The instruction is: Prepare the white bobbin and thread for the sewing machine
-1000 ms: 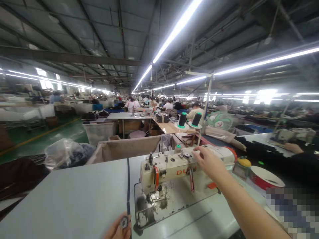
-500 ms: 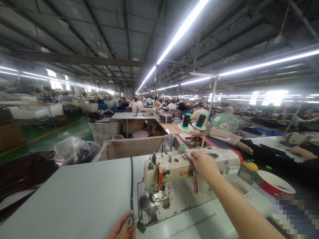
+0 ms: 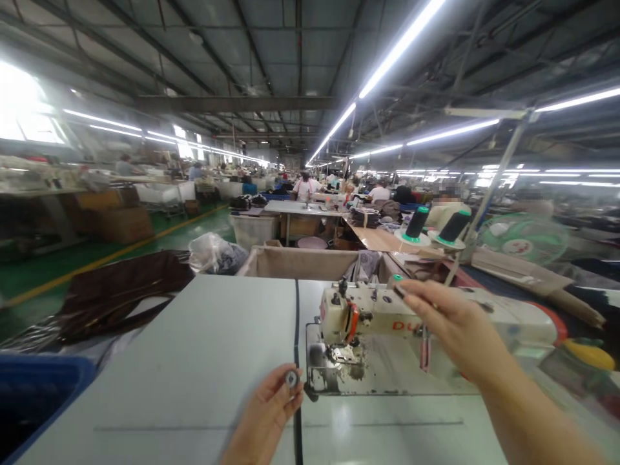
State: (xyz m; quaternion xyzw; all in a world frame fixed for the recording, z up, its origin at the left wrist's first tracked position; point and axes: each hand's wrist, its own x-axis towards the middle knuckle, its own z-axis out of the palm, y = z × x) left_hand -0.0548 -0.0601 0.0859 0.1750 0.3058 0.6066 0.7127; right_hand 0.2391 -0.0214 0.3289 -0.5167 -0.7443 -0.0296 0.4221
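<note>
A cream sewing machine (image 3: 411, 316) is sitting on a pale grey surface (image 3: 184, 374). The left hand (image 3: 266, 420) is pinching a small round metal bobbin (image 3: 291, 378) between its fingertips, just in front of the machine's needle end. The right hand (image 3: 450, 323) is hovering over the top of the machine, fingers loosely curled together; whether it is gripping anything is unclear. Two dark thread spools (image 3: 436, 226) are standing behind the machine.

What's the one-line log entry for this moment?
left hand: pinches small round metal bobbin | right hand: above sewing machine top, fingers pinched, contents unclear | thread cones behind
</note>
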